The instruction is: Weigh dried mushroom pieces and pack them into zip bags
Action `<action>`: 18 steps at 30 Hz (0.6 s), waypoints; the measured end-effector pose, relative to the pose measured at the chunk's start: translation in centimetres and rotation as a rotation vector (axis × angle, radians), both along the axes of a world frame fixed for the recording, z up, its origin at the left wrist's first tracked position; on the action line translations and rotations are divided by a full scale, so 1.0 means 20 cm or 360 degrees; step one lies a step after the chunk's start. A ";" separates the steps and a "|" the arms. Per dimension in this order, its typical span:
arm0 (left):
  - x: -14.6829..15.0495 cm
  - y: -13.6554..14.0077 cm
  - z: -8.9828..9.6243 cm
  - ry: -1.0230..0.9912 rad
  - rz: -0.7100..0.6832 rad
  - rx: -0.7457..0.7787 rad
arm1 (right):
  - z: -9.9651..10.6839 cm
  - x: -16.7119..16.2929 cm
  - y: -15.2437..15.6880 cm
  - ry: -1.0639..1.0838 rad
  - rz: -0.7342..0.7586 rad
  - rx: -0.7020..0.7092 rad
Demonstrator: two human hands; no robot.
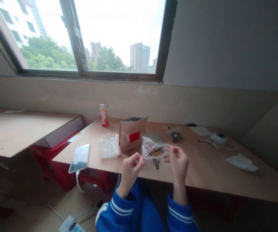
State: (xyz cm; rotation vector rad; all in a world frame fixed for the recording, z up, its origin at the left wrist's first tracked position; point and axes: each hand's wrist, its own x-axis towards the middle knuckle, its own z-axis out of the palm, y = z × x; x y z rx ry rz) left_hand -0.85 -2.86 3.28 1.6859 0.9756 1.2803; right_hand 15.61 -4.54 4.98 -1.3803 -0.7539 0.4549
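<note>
Bag (153, 150) spans gap between your hands, long axis left to right. Your left hand (132, 165) pinches one end, right hand (178, 160) other, fingertips closed; neither nearer. Pouch (133, 127) stands beyond left hand.

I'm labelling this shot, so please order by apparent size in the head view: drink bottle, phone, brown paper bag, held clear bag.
1. Brown paper bag
2. Held clear bag and phone: unranked; the bag's see-through edges and nearness to the camera leave this unsure
3. Drink bottle
</note>
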 end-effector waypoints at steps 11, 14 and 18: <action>0.12 0.08 -0.16 -0.1071 -0.0478 -0.0751 | 0.10 -0.08 -0.04 0.0410 0.0435 0.0108; 0.16 0.06 -0.16 -0.1244 -0.0543 -0.0858 | 0.07 -0.08 -0.02 0.0329 0.0584 0.0014; 0.16 0.05 -0.13 -0.1211 -0.0079 -0.0657 | 0.07 -0.07 -0.02 -0.0184 0.0259 0.0206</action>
